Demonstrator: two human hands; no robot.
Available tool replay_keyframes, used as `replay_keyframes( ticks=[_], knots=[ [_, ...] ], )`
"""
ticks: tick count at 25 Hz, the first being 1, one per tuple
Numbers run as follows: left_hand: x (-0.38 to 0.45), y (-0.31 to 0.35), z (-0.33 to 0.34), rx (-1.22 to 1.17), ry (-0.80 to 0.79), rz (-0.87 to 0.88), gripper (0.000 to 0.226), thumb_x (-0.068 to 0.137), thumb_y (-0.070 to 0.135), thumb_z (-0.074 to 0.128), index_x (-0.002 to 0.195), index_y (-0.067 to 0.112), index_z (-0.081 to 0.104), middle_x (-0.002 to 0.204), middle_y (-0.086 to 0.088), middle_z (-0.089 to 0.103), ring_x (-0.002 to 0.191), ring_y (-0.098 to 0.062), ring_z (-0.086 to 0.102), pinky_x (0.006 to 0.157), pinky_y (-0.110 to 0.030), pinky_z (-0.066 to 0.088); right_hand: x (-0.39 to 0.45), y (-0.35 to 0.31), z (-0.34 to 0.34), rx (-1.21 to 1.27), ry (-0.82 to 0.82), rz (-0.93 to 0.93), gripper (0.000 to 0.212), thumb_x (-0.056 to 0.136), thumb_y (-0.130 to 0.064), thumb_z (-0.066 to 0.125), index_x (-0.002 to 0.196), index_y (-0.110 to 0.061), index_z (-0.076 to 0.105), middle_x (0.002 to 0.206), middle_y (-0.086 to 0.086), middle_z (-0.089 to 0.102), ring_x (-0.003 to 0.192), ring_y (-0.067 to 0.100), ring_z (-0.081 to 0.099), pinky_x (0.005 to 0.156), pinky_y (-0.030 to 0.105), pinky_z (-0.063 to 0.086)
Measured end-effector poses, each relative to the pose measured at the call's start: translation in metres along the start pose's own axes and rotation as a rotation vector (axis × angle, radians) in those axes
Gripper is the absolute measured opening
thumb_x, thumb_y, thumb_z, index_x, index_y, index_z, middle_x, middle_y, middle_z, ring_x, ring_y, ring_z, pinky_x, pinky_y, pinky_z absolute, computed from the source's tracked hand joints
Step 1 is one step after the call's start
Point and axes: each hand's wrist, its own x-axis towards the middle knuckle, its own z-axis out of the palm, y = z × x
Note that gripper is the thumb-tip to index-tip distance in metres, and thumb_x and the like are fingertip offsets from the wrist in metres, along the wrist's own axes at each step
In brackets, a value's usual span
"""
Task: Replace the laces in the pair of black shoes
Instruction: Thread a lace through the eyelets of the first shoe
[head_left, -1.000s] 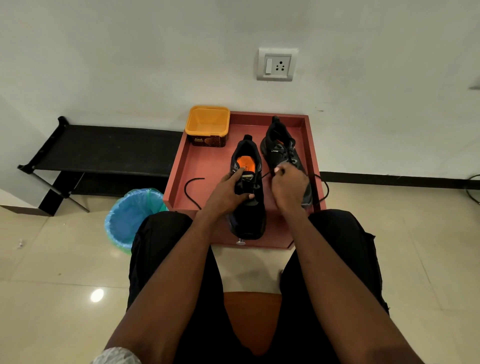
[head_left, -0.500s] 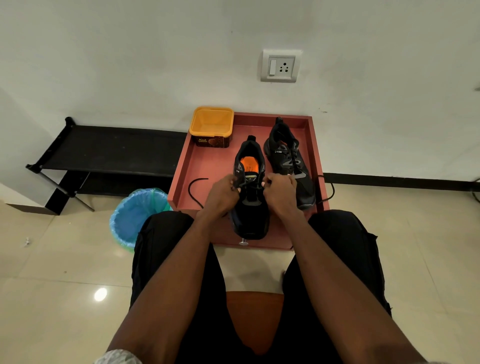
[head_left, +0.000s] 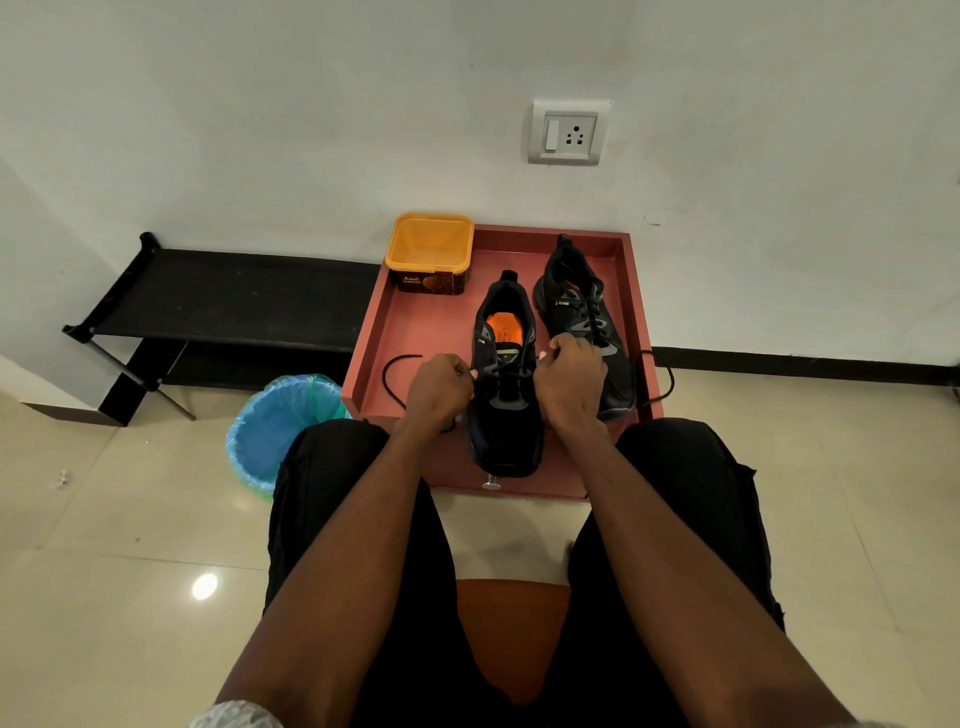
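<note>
Shoes sit side by side on a red tray (head_left: 395, 332) on the floor: the right shoe (head_left: 587, 317) looks laced, while the near shoe (head_left: 506, 415), tongue open over an orange insole, is the one in hand. Its lace (head_left: 506, 370) runs across the upper eyelets. The left hand (head_left: 436, 387) and right hand (head_left: 574, 376) each have fingers curled, pinching a lace end at either side. Lacing of this shoe seems near its top. Next, I judge, an even outward pull to take up slack, then threading the remaining eyelets or tying off.
</note>
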Motion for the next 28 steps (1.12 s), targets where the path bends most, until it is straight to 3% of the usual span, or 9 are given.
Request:
replay_keyframes(
  ticks=[2, 4, 7, 9, 11, 15, 19, 24, 28],
  knots=[
    [-0.005, 0.005, -0.006, -0.073, -0.119, -0.056, 0.020, 0.095, 0.014, 0.058, 0.081, 0.002, 0.067, 0.069, -0.009, 0.070, 0.054, -0.020, 0.062, 0.054, -0.029, 0.052, -0.003, -0.006, -0.001, 0.093, -0.008, 0.012, 0.015, 0.094, -0.013, 0.050, 0.104, -0.013, 0.062, 0.095, 0.005, 0.066, 0.092, 0.024, 0.060, 0.085, 0.043, 0.050],
    [-0.017, 0.013, -0.017, -0.189, -0.276, -0.072, 0.023, 0.097, 0.019, 0.061, 0.084, 0.001, 0.067, 0.069, -0.010, 0.069, 0.046, -0.013, 0.057, 0.048, -0.023, 0.046, -0.009, -0.016, 0.002, 0.231, -0.238, 0.086, 0.006, 0.094, -0.021, 0.051, 0.095, -0.020, 0.057, 0.088, 0.004, 0.068, 0.082, 0.021, 0.064, 0.074, 0.040, 0.053],
    [-0.036, 0.020, -0.038, -0.290, -0.610, 0.000, 0.023, 0.099, 0.018, 0.058, 0.103, -0.001, 0.070, 0.090, -0.012, 0.075, 0.066, -0.012, 0.069, 0.063, -0.023, 0.055, -0.023, -0.029, 0.004, 0.509, -0.594, 0.246, 0.013, 0.093, -0.033, 0.059, 0.095, -0.022, 0.053, 0.086, 0.004, 0.071, 0.074, 0.018, 0.067, 0.077, 0.041, 0.054],
    [-0.044, 0.016, -0.048, -0.263, -0.760, -0.002, 0.025, 0.096, 0.014, 0.061, 0.113, -0.002, 0.069, 0.098, -0.011, 0.075, 0.080, -0.012, 0.070, 0.075, -0.022, 0.055, -0.024, -0.038, -0.008, 0.819, -0.626, 0.295, 0.021, 0.097, -0.018, 0.059, 0.115, -0.014, 0.049, 0.087, 0.008, 0.073, 0.072, 0.019, 0.069, 0.076, 0.039, 0.055],
    [-0.045, 0.012, -0.053, -0.191, -0.694, -0.018, 0.023, 0.093, 0.010, 0.063, 0.113, 0.001, 0.071, 0.105, -0.010, 0.074, 0.090, -0.014, 0.067, 0.082, -0.023, 0.054, -0.020, -0.044, -0.028, 1.039, -0.517, 0.282, 0.026, 0.099, -0.007, 0.053, 0.124, -0.009, 0.045, 0.084, 0.011, 0.071, 0.069, 0.022, 0.068, 0.068, 0.033, 0.055],
    [-0.038, 0.019, -0.051, -0.411, -0.200, 0.034, 0.044, 0.093, -0.008, 0.048, 0.132, 0.011, 0.057, 0.135, -0.004, 0.059, 0.122, -0.013, 0.055, 0.098, -0.030, 0.046, -0.004, -0.034, -0.059, 1.177, -0.485, 0.197, 0.023, 0.102, -0.006, 0.047, 0.125, -0.005, 0.048, 0.078, 0.008, 0.066, 0.058, 0.019, 0.059, 0.057, 0.029, 0.050],
    [-0.038, 0.033, -0.040, -0.738, -0.301, 0.313, 0.073, 0.085, -0.018, 0.049, 0.148, 0.019, 0.039, 0.145, 0.002, 0.052, 0.120, 0.001, 0.055, 0.086, -0.015, 0.049, -0.002, -0.032, -0.069, 1.100, -0.652, 0.148, 0.026, 0.102, -0.007, 0.048, 0.128, -0.002, 0.049, 0.074, 0.007, 0.063, 0.052, 0.016, 0.052, 0.051, 0.028, 0.042],
    [-0.036, 0.043, -0.033, -0.772, -0.197, 0.292, 0.038, 0.090, -0.002, 0.064, 0.128, 0.001, 0.060, 0.096, 0.001, 0.066, 0.090, -0.005, 0.064, 0.084, -0.020, 0.050, 0.010, -0.022, -0.075, 1.236, -0.584, 0.186, 0.012, 0.100, -0.004, 0.049, 0.110, -0.007, 0.055, 0.071, 0.004, 0.056, 0.049, 0.013, 0.044, 0.046, 0.024, 0.035],
    [-0.038, 0.044, -0.036, -0.657, -0.191, 0.338, 0.054, 0.090, 0.003, 0.066, 0.140, 0.010, 0.049, 0.123, 0.007, 0.060, 0.102, 0.013, 0.057, 0.085, -0.009, 0.047, 0.018, -0.015, -0.080, 1.163, -0.606, 0.158, 0.006, 0.099, -0.007, 0.050, 0.097, -0.012, 0.053, 0.069, 0.003, 0.055, 0.046, 0.013, 0.036, 0.044, 0.024, 0.027]
  ],
)
